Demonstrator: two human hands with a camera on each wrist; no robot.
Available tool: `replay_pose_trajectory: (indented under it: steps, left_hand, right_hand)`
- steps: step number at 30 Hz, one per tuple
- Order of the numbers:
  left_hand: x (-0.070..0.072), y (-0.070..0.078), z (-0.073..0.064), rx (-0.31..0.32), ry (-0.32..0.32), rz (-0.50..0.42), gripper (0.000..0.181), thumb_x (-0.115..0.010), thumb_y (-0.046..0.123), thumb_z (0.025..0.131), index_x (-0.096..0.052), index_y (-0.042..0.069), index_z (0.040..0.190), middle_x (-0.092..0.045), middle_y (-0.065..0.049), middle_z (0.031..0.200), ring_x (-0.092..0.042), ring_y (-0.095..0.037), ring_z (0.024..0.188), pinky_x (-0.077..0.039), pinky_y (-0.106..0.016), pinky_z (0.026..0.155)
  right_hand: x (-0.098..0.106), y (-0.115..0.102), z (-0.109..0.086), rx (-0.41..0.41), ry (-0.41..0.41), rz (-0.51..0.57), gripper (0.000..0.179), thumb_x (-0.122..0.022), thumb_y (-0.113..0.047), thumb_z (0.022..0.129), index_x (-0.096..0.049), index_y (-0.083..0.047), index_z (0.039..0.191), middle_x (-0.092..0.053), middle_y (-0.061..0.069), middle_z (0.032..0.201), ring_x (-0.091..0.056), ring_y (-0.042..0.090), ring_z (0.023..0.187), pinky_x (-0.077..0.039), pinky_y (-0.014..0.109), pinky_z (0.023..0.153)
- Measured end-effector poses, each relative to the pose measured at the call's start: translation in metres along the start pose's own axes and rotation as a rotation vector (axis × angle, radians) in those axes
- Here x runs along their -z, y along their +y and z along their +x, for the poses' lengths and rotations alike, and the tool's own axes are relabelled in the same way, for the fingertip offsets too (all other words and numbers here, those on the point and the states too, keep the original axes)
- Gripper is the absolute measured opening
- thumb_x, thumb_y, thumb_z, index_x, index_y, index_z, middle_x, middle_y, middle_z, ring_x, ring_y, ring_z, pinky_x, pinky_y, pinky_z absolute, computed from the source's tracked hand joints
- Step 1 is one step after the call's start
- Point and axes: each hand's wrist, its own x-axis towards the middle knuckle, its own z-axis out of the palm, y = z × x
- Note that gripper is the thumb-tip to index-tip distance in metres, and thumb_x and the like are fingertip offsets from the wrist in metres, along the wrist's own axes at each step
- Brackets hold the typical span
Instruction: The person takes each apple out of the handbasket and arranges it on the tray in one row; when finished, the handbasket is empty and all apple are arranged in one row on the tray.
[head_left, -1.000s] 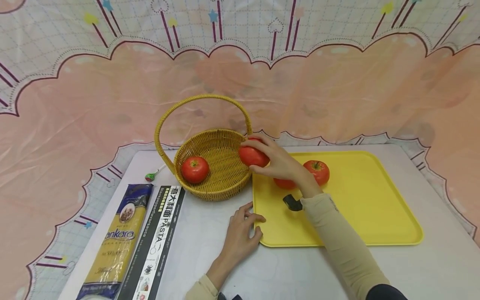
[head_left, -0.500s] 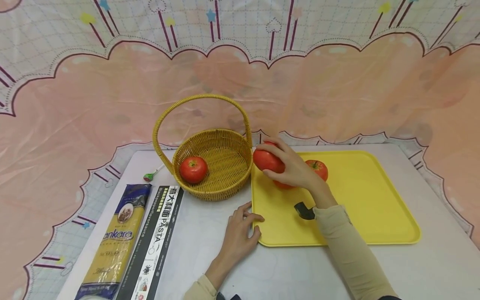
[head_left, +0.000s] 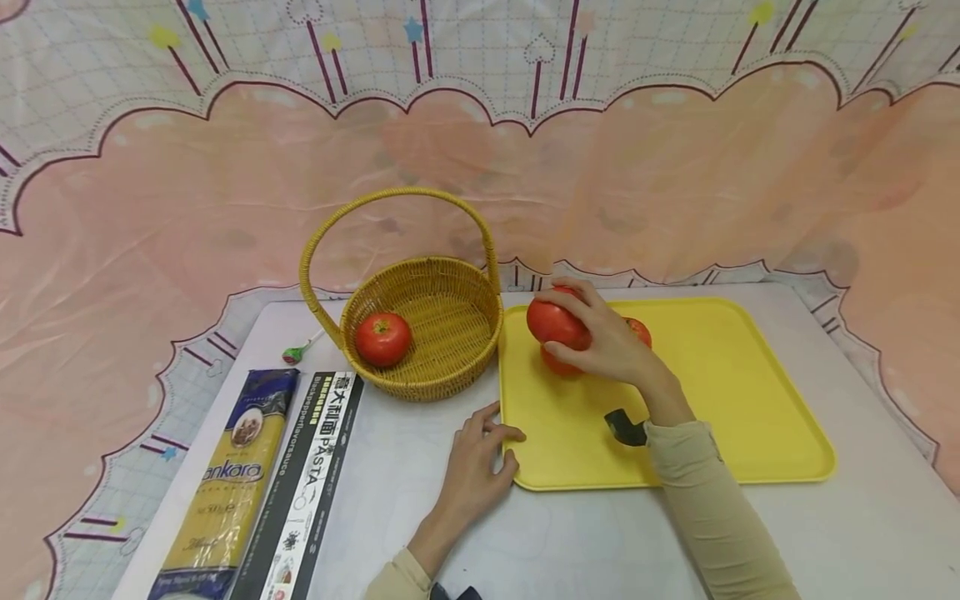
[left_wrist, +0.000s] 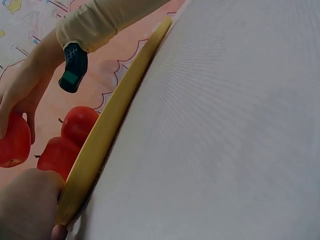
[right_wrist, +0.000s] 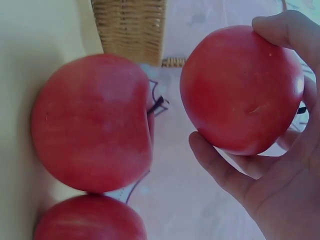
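Note:
In the head view, my right hand (head_left: 611, 342) grips a red apple (head_left: 557, 321) above the left part of the yellow tray (head_left: 720, 400). Fingers and thumb spread round this apple (right_wrist: 242, 90) in the right wrist view, with its stem end toward the palm. Close by, two more apples sit side by side on the tray; the nearer apple (right_wrist: 95, 122) has a dark stem, and the other apple (head_left: 639, 331) is partly hidden behind my hand. My left hand (head_left: 480, 458) holds the tray's left rim near the front corner, fingers curled over the edge.
A yellow wicker basket (head_left: 427, 387) with a tall handle stands left of the tray, one apple (head_left: 383, 339) inside. A lollipop (head_left: 293, 355), a yellow pasta packet (head_left: 232, 471) and a black-and-white pasta box (head_left: 303, 492) lie farther left. A patterned cloth (head_left: 450, 167) hangs behind.
My right hand has moved right with its apple, from the basket's right rim to over the tray's left part. The left hand keeps its place at the rim. The head view shifts slightly.

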Motion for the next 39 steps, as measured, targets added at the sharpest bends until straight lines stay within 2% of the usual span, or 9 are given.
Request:
replay_pose_trajectory:
  steps: [7, 16, 26, 39]
  left_hand:
    - [0.000, -0.001, 0.000, -0.011, 0.010, -0.010, 0.024, -0.064, 0.007, 0.076, -0.069, 0.024, 0.092, -0.053, -0.010, 0.134, -0.052, -0.014, 0.097, -0.037, -0.033, 0.081]
    - [-0.001, -0.001, 0.000, -0.005, 0.006, -0.025, 0.025, -0.064, 0.006, 0.076, -0.069, 0.024, 0.092, -0.053, -0.010, 0.134, -0.053, -0.015, 0.097, -0.036, -0.033, 0.081]
    - [-0.001, -0.001, 0.001, -0.017, 0.012, -0.022, 0.025, -0.063, 0.005, 0.075, -0.069, 0.023, 0.091, -0.053, -0.011, 0.133, -0.053, -0.015, 0.097, -0.037, -0.034, 0.081]
    - [-0.003, -0.001, 0.001, -0.008, 0.012, -0.020, 0.025, -0.063, 0.006, 0.075, -0.070, 0.023, 0.091, -0.053, -0.010, 0.134, -0.052, -0.014, 0.095, -0.036, -0.034, 0.081]
  right_hand:
    - [0.011, 0.007, -0.005, -0.036, 0.013, -0.002, 0.059, -0.071, -0.032, 0.080, -0.045, -0.037, 0.133, -0.031, 0.000, 0.146, -0.047, 0.031, 0.123, -0.045, 0.055, 0.094]
    - [0.030, 0.017, -0.014, -0.126, -0.009, -0.008, 0.061, -0.073, -0.028, 0.079, -0.045, -0.036, 0.133, -0.029, -0.001, 0.147, -0.045, 0.034, 0.124, -0.043, 0.058, 0.095]
    - [0.044, 0.029, -0.022, -0.164, -0.026, -0.037, 0.061, -0.071, -0.029, 0.081, -0.044, -0.035, 0.136, -0.033, 0.000, 0.143, -0.046, 0.033, 0.122, -0.042, 0.059, 0.094]
    - [0.060, 0.039, -0.033, -0.305, -0.062, -0.012, 0.060, -0.069, -0.033, 0.083, -0.042, -0.039, 0.135, -0.029, 0.003, 0.144, -0.042, 0.036, 0.124, -0.040, 0.061, 0.095]
